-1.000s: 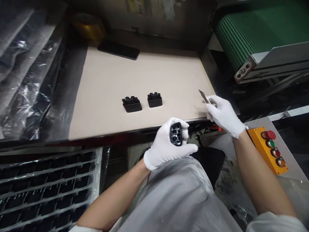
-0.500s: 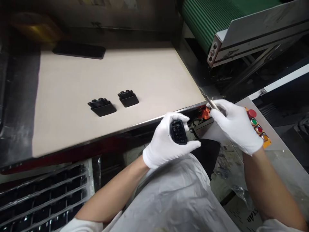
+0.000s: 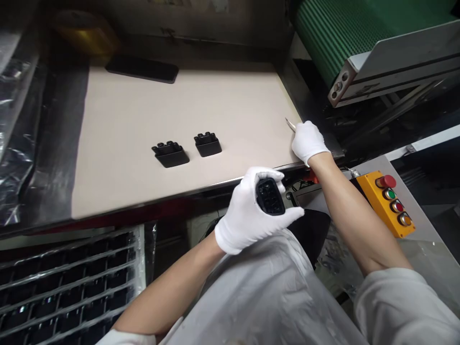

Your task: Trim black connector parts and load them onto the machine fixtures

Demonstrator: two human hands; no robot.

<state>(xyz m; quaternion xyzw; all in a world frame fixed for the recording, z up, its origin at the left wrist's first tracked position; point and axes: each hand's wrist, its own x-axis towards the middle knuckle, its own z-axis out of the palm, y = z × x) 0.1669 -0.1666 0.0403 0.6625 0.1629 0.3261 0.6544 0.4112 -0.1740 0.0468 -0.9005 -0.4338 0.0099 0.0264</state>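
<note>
A: What has the left hand (image 3: 251, 215) got?

B: A small black plastic housing (image 3: 270, 196), closed in the gloved grip just off the near edge of the table (image 3: 143, 115), over the lap. Its open face points up at the camera and shows several round cells. The fingers wrap the long sides and the thumb sits along the edge at about 3 o'clock.

A: How would you expect it to handle?

B: Light and stiff, I'd judge: a moulded shell, hard-walled, not fragile in the body. The thin ribs between the cells look like the weak spot, so the outer walls are the place to hold. Smooth plastic against cotton gloves may slide a little; a firm pinch on both long sides seems right.

A: And the right hand (image 3: 308, 141)?

B: At 2 o'clock from the left, resting at the table's right edge, closed on a thin metal blade (image 3: 290, 124) whose tip pokes out toward 10 o'clock. Thin and sharp-looking, best held by the back end as now.

A: Anything else close by?

B: Two more black parts (image 3: 170, 154) (image 3: 208, 144) lie side by side on the table at 10 o'clock from the left hand, well apart from both hands. A yellow button box (image 3: 390, 201) sits at 3 o'clock.
</note>
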